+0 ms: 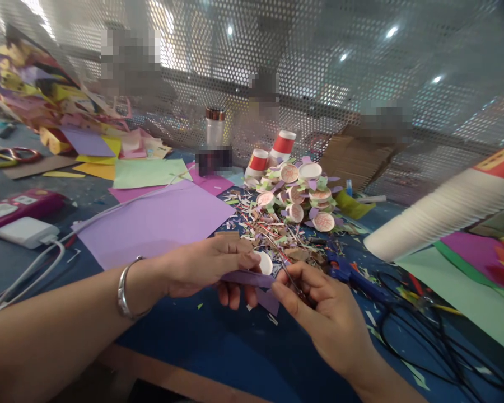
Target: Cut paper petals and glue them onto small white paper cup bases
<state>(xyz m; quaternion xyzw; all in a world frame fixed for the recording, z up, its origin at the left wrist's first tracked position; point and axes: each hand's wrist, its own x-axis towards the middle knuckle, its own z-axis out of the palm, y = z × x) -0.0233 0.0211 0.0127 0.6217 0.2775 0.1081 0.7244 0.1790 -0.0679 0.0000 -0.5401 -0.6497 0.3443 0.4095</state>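
**Holding a purple strip above the blue table**

Pinching hides most of what you hold. Your left hand (205, 266) has thumb and fingers clamped on the purple paper strip (247, 278), which covers the strip's left end. A small white round piece (264, 262) peeks out behind your thumb tip, with only part of its edge showing. Your right hand (319, 305) has its fingers curled together around a thin dark tool (294, 282). The tool is too slim and blurred to name, and your thumb lies against the strip's right end.

The strip sits between both hands, just above the blue table (218, 352). Its long axis runs left to right and dips slightly towards your right hand, where a flap folds down.

The strip is flat, matte paper with straight edges. A smooth metal bracelet (126, 291) circles your left wrist. Behind your hands lies a heap of shredded paper scraps (269, 224), and past it a mound of decorated paper cups (298, 196). A large purple sheet (155, 221) lies flat to the left. On the right, a ribbed stack of white cups (437, 215) lies on its side, cut off by the frame. A blue glue gun (344, 271) is near your right hand, and tangled black cables (424, 330) trail beyond it.
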